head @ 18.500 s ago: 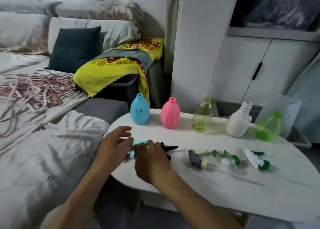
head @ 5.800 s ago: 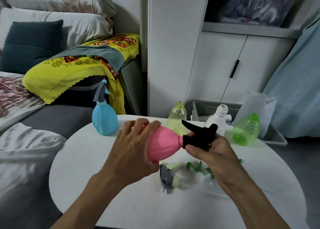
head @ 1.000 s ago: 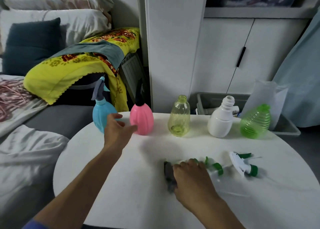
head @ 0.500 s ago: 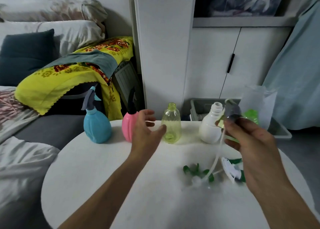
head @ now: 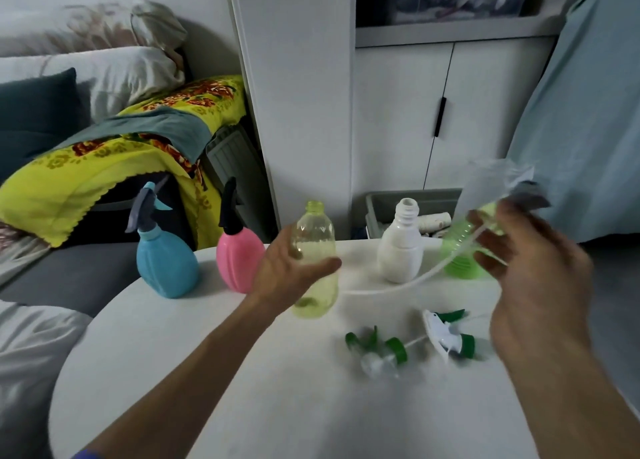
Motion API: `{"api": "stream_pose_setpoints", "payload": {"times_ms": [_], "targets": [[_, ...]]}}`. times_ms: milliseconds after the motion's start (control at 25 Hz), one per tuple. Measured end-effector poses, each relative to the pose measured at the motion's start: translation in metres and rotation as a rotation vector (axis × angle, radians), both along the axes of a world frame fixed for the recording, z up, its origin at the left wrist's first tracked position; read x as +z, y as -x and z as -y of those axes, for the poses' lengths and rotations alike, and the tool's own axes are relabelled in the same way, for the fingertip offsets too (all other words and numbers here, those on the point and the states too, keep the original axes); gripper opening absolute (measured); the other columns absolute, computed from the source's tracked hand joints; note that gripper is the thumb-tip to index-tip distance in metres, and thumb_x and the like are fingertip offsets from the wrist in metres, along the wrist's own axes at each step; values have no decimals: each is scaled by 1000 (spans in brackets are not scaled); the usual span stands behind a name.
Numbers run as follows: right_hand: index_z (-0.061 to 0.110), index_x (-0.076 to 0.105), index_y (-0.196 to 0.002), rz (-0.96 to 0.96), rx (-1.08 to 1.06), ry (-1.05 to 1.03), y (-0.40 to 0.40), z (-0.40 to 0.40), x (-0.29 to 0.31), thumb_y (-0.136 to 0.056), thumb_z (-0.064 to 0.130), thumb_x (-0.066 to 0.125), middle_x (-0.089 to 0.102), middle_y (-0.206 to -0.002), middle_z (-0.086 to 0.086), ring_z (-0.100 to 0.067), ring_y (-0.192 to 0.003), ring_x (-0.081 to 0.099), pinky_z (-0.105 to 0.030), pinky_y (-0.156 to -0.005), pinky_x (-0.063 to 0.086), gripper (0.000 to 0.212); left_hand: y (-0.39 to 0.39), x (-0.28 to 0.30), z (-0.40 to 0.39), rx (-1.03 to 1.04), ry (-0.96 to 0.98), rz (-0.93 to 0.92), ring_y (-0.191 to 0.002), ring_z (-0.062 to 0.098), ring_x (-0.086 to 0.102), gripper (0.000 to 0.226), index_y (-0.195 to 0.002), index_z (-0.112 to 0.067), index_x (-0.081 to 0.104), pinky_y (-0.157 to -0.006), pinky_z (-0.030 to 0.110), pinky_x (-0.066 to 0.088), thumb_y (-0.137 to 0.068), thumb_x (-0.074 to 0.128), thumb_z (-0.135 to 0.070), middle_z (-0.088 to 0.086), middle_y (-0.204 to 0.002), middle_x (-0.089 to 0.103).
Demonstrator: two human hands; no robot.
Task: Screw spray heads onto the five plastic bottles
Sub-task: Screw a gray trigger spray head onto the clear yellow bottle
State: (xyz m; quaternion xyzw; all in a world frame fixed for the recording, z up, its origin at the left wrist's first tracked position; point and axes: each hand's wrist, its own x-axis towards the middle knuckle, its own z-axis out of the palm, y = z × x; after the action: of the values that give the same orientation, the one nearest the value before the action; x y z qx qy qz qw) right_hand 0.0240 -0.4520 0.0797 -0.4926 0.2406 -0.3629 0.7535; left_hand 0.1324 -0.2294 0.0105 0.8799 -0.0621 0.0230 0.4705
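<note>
In the head view, step three of five is in hand: the left hand (head: 291,271) grips the yellow bottle (head: 314,261) on the bench (head: 277,389), beside the capped blue bottle (head: 166,268) and pink bottle (head: 239,261). The right hand (head: 526,268) pinches a blurred grey spray head (head: 528,197) up high, its tube (head: 415,282) trailing down. Next, I judge, the tube must be threaded into the open neck, then the collar turned; the white bottle (head: 400,254) and green bottle (head: 462,254) wait uncapped.

Home bedroom: pillows (head: 114,74), bedding (head: 114,160), wardrobe (head: 450,112).
</note>
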Motion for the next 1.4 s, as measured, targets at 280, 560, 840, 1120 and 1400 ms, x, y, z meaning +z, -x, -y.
{"api": "stream_pose_setpoints", "payload": {"times_ms": [280, 560, 840, 1120, 1400], "targets": [[19, 69, -105, 31, 53, -156, 2, -2, -9, -90, 29, 68, 72, -117, -9, -15, -86, 67, -27, -71, 49, 18, 62, 6, -75, 30, -555, 322, -96, 29, 57, 83, -126, -19, 57, -79, 38, 46, -51, 89, -37, 4, -114, 65], [24, 74, -82, 18, 64, -46, -5, -27, -19, -87, 32, 71, 75, -97, 0, -20, -94, 68, -33, -76, 50, 10, 70, 6, -82, -5, -638, 433, -90, 32, 64, 86, -120, -16, 63, -79, 44, 51, -42, 96, -31, 7, -105, 71], [24, 74, -95, 12, 210, -9, -7, -50, -27, -89, 28, 68, 76, -107, -1, -19, -100, 69, -34, -76, 49, 10, 75, 13, -71, -58, -686, 505, -92, 33, 65, 83, -118, -16, 65, -79, 44, 52, -41, 94, -30, 5, -104, 72], [31, 70, -112, -86, 752, 127, 2, -101, -54, -68, 46, 71, 75, -114, 6, -16, -105, 69, -45, -86, 46, 47, 80, 20, -62, -37, -547, 523, -88, 32, 65, 83, -116, -16, 64, -77, 43, 52, -39, 95, -28, 6, -101, 72], [41, 64, -114, 25, 725, 401, 6, -91, -55, -77, 19, 81, 78, -101, 5, -7, -91, 71, -19, -73, 54, 46, 83, 22, -69, -33, -645, 538, -90, 33, 63, 81, -113, -16, 65, -75, 45, 50, -38, 93, -27, 5, -102, 71]]}}
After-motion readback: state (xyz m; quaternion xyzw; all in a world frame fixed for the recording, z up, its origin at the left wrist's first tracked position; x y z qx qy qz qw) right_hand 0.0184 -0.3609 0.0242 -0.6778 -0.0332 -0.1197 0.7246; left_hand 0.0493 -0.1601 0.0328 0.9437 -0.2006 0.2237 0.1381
